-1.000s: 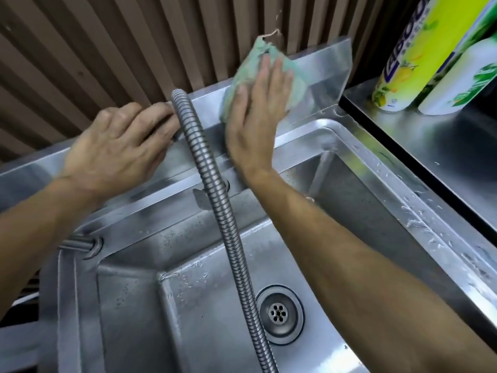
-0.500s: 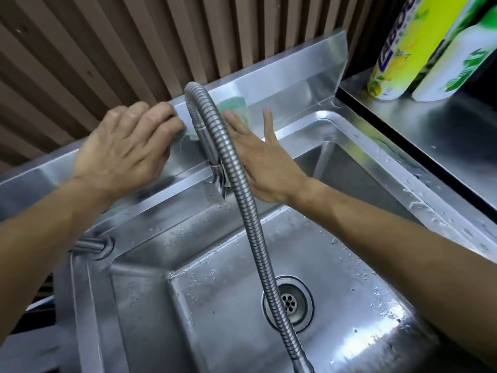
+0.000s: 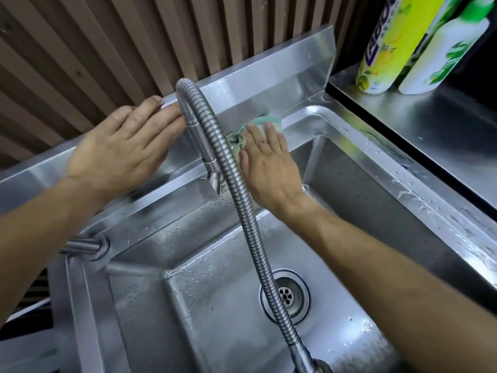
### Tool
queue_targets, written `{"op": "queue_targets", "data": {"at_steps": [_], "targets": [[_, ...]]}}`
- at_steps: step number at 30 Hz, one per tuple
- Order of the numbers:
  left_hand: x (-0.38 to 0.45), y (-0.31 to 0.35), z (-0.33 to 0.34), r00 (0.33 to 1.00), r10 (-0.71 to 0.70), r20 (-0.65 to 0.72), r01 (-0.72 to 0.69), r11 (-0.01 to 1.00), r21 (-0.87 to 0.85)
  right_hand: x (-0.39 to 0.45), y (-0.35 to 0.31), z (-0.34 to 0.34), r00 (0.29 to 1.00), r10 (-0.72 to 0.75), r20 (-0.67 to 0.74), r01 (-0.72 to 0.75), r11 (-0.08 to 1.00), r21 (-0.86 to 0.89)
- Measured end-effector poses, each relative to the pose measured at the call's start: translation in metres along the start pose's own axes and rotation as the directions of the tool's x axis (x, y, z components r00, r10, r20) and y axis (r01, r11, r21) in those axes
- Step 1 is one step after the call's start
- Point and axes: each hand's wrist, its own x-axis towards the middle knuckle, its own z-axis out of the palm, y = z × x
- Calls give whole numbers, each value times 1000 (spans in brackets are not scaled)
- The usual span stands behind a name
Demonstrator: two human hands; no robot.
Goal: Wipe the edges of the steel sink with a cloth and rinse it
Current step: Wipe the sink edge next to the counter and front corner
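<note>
Where the cloth sat high on the backsplash a second ago and was half hidden behind the faucet hose half a second ago, it is now lower, on the back ledge of the steel sink (image 3: 376, 168) where ledge meets backsplash (image 3: 269, 76), just right of the hose. View has also shifted: more of the basin and the drain (image 3: 286, 294) show now.

Sink fills most of the view, wet, droplets on the right rim and basin floor. Steel counter (image 3: 430, 125) to the right, apart from the sink by a dark gap, carries a yellow bottle (image 3: 387, 44) and a white-green bottle (image 3: 441, 52) side by side, touching or nearly so (tops cut off by the frame). Ribbed brown wall panel (image 3: 107, 49) behind the backsplash.

Faucet hose (image 3: 242, 211), ribbed metal, arches from the back ledge down over the basin, crossing in front of the cloth's left end.

Left hand (image 3: 121, 154) lies flat on the backsplash, fingers straight and together, tips at its top edge beside the hose arch, same spot as before, holding nothing.

Right hand (image 3: 269, 168) is flat, fingers straight and close together, pressing the cloth (image 3: 265, 122) down on the ledge; not curled round it. Cloth is green, bunched, sticking out past the fingertips and to the left.
</note>
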Motion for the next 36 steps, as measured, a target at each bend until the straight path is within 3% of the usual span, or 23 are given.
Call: {"op": "queue_targets", "data": {"at_steps": [3, 5, 9, 11, 15, 17, 19, 20, 22, 24, 25, 27, 29, 31, 34, 36], "targets": [[-1, -2, 0, 1000, 8, -9, -8, 1000, -1, 11, -22, 11, 971, 236, -33, -234, 970, 67], [0, -2, 0, 1000, 6, -18, -5, 1000, 5, 10, -32, 18, 966, 257, -7, -256, 965, 47], [1, 0, -1, 1000, 3, 1, -3, 1000, -2, -5, 0, 1, 988, -96, 119, 93, 995, 34], [2, -1, -3, 1000, 0, 12, 0, 1000, -2, 0, 32, -14, 973, -171, 156, 181, 982, -48], [2, 0, -3, 999, -8, 53, 9, 1000, -3, 23, 47, -18, 985, 150, 86, -139, 983, -118], [8, -3, -4, 999, 1, 53, 1, 999, -34, 35, 33, -14, 938, 346, 19, -343, 935, -86], [27, -8, -5, 997, 51, 66, -43, 993, -109, 39, 15, -12, 898, 438, -28, -439, 897, -56], [41, -12, -5, 994, 69, 80, -55, 985, -163, 35, 4, -11, 913, 408, -26, -409, 912, -44], [75, -21, 0, 991, 101, 90, -76, 966, -247, 17, -6, -5, 984, 177, 17, -177, 984, 10], [110, -23, 8, 982, 173, 72, -153, 962, -226, -2, 7, -6, 996, -87, 26, 84, 993, 77], [125, -22, 13, 973, 217, 76, -198, 959, -201, -1, 23, -11, 990, -144, -5, 144, 986, 79], [148, -17, 22, 955, 280, 101, -256, 946, -201, 11, 54, -23, 992, -44, -119, 48, 998, 30], [157, -13, 27, 953, 284, 109, -259, 944, -204, 24, 68, -32, 973, 222, -59, -214, 969, 123], [155, -9, 29, 960, 267, 82, -249, 951, -182, 34, 58, -28, 939, 342, -26, -333, 928, 168], [153, -6, 28, 960, 271, 75, -251, 947, -201, 24, 19, -7, 968, 229, -100, -224, 973, 64], [154, -6, 29, 955, 287, 71, -269, 943, -195, 6, -2, 6, 998, 18, -57, -18, 1000, -3]]}}
